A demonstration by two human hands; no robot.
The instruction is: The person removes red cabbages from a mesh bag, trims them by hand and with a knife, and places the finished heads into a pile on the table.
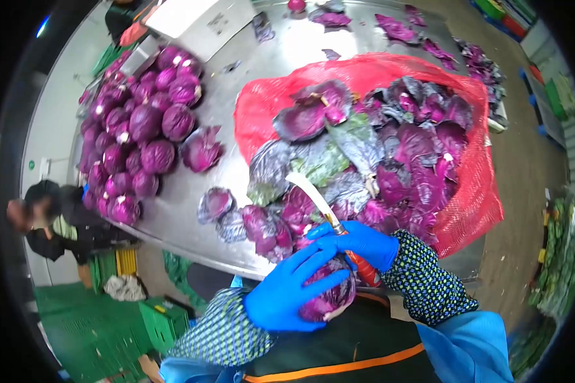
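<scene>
Blue gloves cover both hands, close together at the front edge of the metal table. My left hand [287, 290] is wrapped round a red cabbage [331, 300], fingers spread over its top. My right hand [370, 246] grips a curved knife [316, 196] by its orange-red handle, beside the cabbage. The pale blade points up and away, over loose leaves. Just beyond my hands, a red mesh sack [262, 121] lies spread under a heap of purple and green outer cabbage leaves [421, 153]. The underside of the cabbage is hidden.
A large pile of red cabbages [137, 127] stands at the table's left, with a white box [198, 29] behind it. Loose leaves lie on the metal table [227, 83]. Another person [57, 217] is at the left, near green crates [163, 322].
</scene>
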